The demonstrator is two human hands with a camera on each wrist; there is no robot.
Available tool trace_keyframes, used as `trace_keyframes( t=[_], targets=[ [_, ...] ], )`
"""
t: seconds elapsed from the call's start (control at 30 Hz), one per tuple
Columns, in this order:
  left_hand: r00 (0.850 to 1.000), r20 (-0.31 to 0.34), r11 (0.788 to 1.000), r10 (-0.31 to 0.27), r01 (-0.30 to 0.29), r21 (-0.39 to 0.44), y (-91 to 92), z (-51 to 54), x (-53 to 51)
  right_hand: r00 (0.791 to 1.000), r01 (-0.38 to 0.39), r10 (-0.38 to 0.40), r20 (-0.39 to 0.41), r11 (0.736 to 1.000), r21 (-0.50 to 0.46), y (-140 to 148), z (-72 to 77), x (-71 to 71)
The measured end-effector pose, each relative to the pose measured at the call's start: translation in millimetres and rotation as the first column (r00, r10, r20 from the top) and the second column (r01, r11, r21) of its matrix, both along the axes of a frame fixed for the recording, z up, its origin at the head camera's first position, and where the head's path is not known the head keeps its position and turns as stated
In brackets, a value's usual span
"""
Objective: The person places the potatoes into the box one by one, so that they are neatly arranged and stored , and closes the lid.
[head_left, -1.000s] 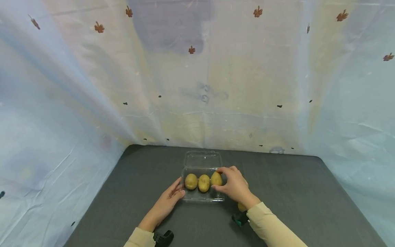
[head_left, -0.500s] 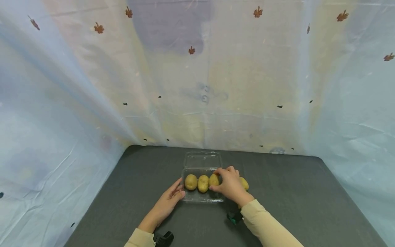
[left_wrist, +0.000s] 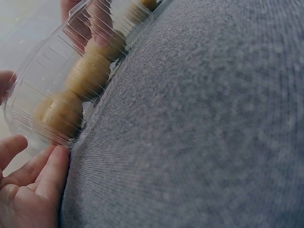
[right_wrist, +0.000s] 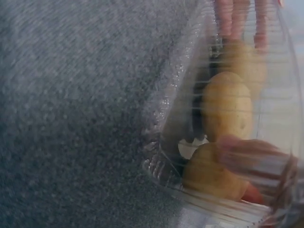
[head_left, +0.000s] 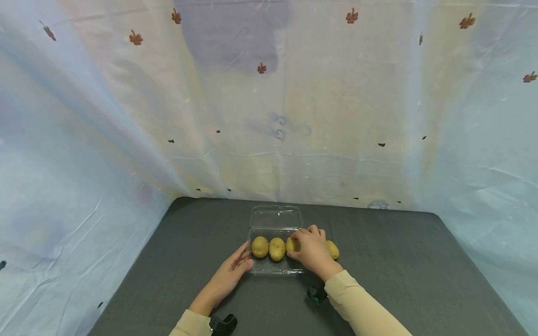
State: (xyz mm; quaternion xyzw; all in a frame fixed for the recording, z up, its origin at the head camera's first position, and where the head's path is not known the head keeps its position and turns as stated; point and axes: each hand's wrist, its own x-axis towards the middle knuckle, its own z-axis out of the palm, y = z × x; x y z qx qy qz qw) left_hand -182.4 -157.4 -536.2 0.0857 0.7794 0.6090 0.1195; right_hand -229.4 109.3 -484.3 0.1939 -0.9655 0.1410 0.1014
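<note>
Against a second ago: right hand [head_left: 312, 251] sits a bit further left, sleeve [head_left: 364, 302] with it. Fourth potato [head_left: 333, 250], mostly covered then, shows on desk [head_left: 210, 224] just right of that hand; the bit of potato seen below the wrist then is out of sight. Third potato [head_left: 292, 245] is marginally further left, in the right end of the box [head_left: 269, 268]; right grip pinches it, narrow, thumb on near side, fingers on far side. Left potato [head_left: 260, 247] and middle potato [head_left: 277, 249] unchanged, in a row with it. Left hand [head_left: 227, 276] same place, grip wide, fingers fairly straight, touching box's left side.

Lid [head_left: 276, 217] open, laid back behind box. Black strap [head_left: 223, 325] near left wrist. Patterned sheet [head_left: 328, 102] behind desk. Right hand hides box's right end in head view; clear ribbed wall crosses both wrist views, right one blurred.
</note>
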Motion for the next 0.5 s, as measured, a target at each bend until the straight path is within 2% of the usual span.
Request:
trace_keyframes(
  t=[0.1,0.23,0.37,0.5],
  targets=[
    [1.000,-0.001,1.000,-0.004,0.004,0.005,-0.3,-2.1,-0.9,1.000,0.001,-0.001,-0.008,1.000,0.009,0,-0.2,-0.4],
    [1.000,0.006,1.000,0.000,0.000,0.007,-0.3,-2.8,-0.5,1.000,0.005,-0.004,0.022,1.000,-0.022,2,-0.5,-1.0],
    [1.000,0.004,1.000,0.003,-0.003,0.006,-0.2,-3.2,-0.2,0.997,0.023,-0.014,0.074,0.992,-0.121,10,4.1,1.5],
    [1.000,-0.004,1.000,0.002,-0.002,0.011,-0.8,-2.7,-0.9,0.992,0.052,-0.024,0.124,0.971,-0.233,27,12.9,5.9]
  ],
)
